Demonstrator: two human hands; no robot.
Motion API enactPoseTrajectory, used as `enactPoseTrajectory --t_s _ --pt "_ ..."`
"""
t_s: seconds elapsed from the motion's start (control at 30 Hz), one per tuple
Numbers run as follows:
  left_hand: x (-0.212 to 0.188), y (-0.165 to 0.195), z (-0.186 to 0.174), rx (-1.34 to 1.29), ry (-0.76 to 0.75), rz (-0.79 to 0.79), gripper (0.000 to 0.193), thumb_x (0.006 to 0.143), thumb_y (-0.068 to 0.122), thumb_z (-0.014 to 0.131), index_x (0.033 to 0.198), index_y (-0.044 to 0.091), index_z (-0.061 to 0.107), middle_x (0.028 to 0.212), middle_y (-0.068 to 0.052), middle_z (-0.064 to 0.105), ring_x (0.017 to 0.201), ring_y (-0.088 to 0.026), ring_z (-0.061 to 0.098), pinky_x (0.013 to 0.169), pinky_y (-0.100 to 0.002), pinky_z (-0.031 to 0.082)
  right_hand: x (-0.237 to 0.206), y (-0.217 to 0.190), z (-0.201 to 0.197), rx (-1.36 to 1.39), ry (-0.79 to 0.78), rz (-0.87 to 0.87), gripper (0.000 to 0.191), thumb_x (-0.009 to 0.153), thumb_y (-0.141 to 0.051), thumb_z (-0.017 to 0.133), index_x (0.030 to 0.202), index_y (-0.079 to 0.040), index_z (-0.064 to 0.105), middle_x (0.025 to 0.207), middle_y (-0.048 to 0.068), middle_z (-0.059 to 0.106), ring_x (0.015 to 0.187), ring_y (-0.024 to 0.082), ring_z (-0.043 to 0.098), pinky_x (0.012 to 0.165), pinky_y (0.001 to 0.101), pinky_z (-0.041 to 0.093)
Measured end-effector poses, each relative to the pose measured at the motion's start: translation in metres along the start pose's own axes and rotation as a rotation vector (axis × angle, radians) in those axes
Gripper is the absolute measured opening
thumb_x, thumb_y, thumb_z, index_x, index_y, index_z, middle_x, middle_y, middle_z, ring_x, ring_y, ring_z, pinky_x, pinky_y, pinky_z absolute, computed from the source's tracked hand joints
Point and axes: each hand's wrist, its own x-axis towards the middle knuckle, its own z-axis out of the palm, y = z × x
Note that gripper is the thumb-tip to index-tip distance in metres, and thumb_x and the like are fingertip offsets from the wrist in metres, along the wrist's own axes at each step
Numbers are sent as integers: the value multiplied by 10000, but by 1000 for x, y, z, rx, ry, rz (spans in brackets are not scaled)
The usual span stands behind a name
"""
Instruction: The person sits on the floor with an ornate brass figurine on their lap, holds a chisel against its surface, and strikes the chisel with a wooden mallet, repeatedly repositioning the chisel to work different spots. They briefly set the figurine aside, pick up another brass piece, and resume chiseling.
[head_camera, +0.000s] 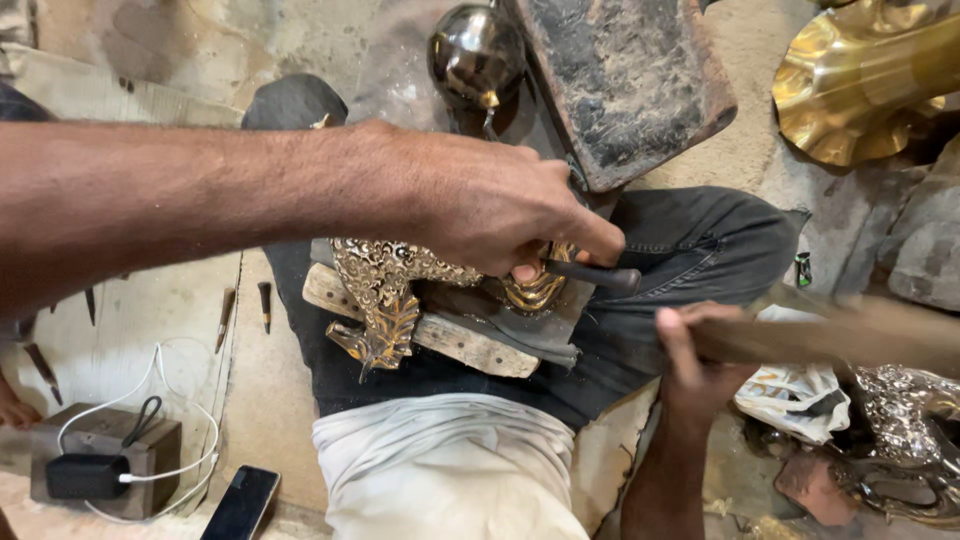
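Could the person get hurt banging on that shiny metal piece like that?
Possibly. The left hand pinches a dark punch against the embossed brass piece, and its fingers sit right beside the tip. The right hand swings a wooden handle, blurred with motion, so a missed blow could hit those fingers. The work also rests on a wooden block across the person's lap, so it might slip.

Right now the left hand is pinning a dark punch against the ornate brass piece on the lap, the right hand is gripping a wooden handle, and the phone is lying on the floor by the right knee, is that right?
Not quite. In the head view the phone lies on the floor on the left side, near the charger block, not by the right knee. The rest holds: the left hand pins the dark punch against the ornate brass piece, and the right hand grips the wooden handle.
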Motion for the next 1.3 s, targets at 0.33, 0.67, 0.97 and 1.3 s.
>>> enactPoseTrajectory --t_s 0.33,0.67,0.97,1.3 --pt "-1 -3 -3 -54 -9 6 237 939 104 622 1157 133 534 666 -63 683 600 -165 699 491 -399 516 2 0 -5 40 -73 60 191 937 -54 808 964 -81 621 861 20 648 790 97 615 766 280 528" --pt "-2 -6 -8 -45 -33 7 320 942 103 616 1237 183 524 688 -61 705 638 -191 716 541 -428 546 12 -5 6 -376 -140 -77 189 858 -18 785 919 -32 607 818 27 630 751 131 602 742 322 525" --pt "-3 -10 -11 14 22 120 248 903 129 658 1116 112 533 612 -79 688 598 -246 704 494 -490 521 0 17 -9 -318 -115 -97 220 980 7 793 917 -54 591 842 8 618 746 98 564 738 231 478" --pt "-2 -12 -13 -10 -26 61 218 915 120 621 1123 154 565 611 -60 697 609 -208 720 537 -451 523 -5 14 -4 -139 -47 82 239 933 -110 798 1032 -81 582 957 -26 657 836 73 628 782 219 532"
